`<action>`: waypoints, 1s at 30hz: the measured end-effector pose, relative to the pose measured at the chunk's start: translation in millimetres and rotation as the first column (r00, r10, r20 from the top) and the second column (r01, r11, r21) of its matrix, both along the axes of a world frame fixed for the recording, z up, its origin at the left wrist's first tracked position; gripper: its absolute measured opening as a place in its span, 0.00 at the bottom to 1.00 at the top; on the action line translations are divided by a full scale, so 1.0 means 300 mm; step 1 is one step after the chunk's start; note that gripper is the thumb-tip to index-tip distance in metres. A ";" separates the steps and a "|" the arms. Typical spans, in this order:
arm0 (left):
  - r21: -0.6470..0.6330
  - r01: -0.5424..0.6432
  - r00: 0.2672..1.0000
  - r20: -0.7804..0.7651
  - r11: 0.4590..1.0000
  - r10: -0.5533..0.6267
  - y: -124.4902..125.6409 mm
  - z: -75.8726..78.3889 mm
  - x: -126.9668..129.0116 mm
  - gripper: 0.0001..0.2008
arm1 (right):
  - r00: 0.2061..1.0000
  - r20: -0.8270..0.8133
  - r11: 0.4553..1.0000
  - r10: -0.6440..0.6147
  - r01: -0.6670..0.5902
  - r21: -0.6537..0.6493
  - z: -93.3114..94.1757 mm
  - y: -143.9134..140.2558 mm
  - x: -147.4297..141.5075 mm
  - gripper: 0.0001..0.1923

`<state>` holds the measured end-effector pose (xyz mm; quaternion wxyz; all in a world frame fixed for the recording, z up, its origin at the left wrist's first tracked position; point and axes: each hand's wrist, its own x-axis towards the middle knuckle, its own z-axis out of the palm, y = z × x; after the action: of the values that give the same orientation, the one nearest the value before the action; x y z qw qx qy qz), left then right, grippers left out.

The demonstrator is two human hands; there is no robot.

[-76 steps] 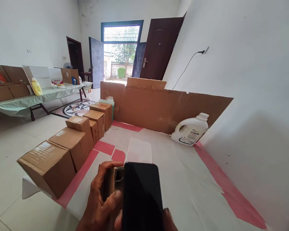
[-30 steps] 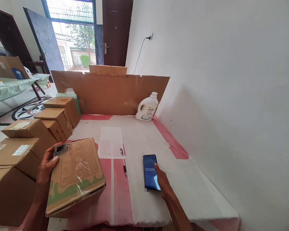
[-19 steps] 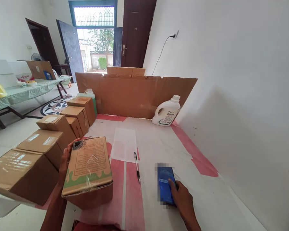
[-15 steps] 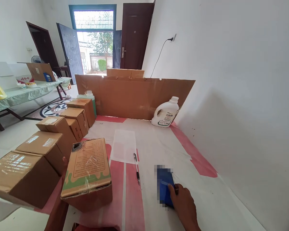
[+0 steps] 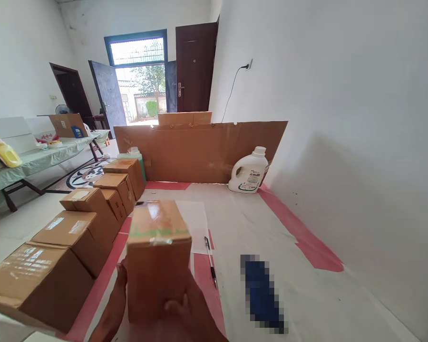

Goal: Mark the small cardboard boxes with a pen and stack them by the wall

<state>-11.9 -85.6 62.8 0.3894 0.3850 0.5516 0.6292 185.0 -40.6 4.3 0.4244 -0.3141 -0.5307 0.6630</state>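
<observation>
A cardboard box (image 5: pixel 159 278) with a green band and shiny tape on its top stands in front of me, between my two hands. My left hand (image 5: pixel 119 287) presses against its left side, thumb up and the other fingers mostly hidden. My right hand (image 5: pixel 183 304) grips its lower right side, with fingers curled over the near face. Right of them lies a blue object (image 5: pixel 262 292), pixelated so its kind cannot be made out. A black-and-white pen (image 5: pixel 210 262) rests beside the box, near a white paper sheet (image 5: pixel 196 223).
Several cardboard boxes (image 5: pixel 69 225) line the left edge of the table cover (image 5: pixel 235 228). A white detergent jug (image 5: pixel 250 172) stands by the cardboard panel (image 5: pixel 189 154) at the back. A greenish jug (image 5: pixel 141 166) is back left. A white wall (image 5: pixel 360 142) borders the right.
My right hand has let go of the blue object and moved left onto the box. The box has shifted right and turned its near face toward me. The view has tilted up slightly.
</observation>
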 end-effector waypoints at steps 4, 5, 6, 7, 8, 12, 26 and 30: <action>-0.023 0.284 0.923 -0.263 0.959 -0.280 0.168 0.084 0.126 0.38 | 0.897 0.145 0.907 -0.418 0.403 0.118 0.177 0.105 0.190 0.30; 0.010 0.362 0.869 -0.365 0.932 -0.334 0.231 0.116 0.174 0.36 | 0.858 0.155 0.871 -0.491 0.476 0.122 0.219 0.139 0.246 0.31; 0.044 0.431 0.809 -0.460 0.901 -0.365 0.300 0.147 0.227 0.35 | 0.824 0.159 0.839 -0.544 0.532 0.110 0.255 0.175 0.303 0.34; 0.068 0.482 0.753 -0.542 0.874 -0.373 0.375 0.176 0.286 0.34 | 0.799 0.156 0.814 -0.580 0.575 0.081 0.283 0.212 0.358 0.36; 0.085 0.512 0.705 -0.609 0.855 -0.362 0.453 0.201 0.349 0.33 | 0.785 0.143 0.796 -0.603 0.605 0.033 0.304 0.250 0.410 0.37; 0.072 0.525 0.567 -0.773 0.848 -0.286 0.759 0.253 0.616 0.31 | 0.770 0.080 0.739 -0.634 0.632 -0.234 0.315 0.388 0.578 0.43; -0.042 0.625 0.488 -0.759 0.780 -0.431 1.260 0.167 0.910 0.35 | 0.630 0.288 0.656 -0.722 0.755 -0.008 0.108 0.726 0.813 0.37; -0.117 0.634 0.505 -0.687 0.765 -0.523 1.228 0.011 0.875 0.45 | 0.510 0.404 0.588 -0.759 0.804 0.090 -0.034 0.778 0.802 0.40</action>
<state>250.5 283.0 66.1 0.3151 0.7783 0.4440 0.3130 425.6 192.8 -5.8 0.5413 -0.6702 -0.3694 0.3485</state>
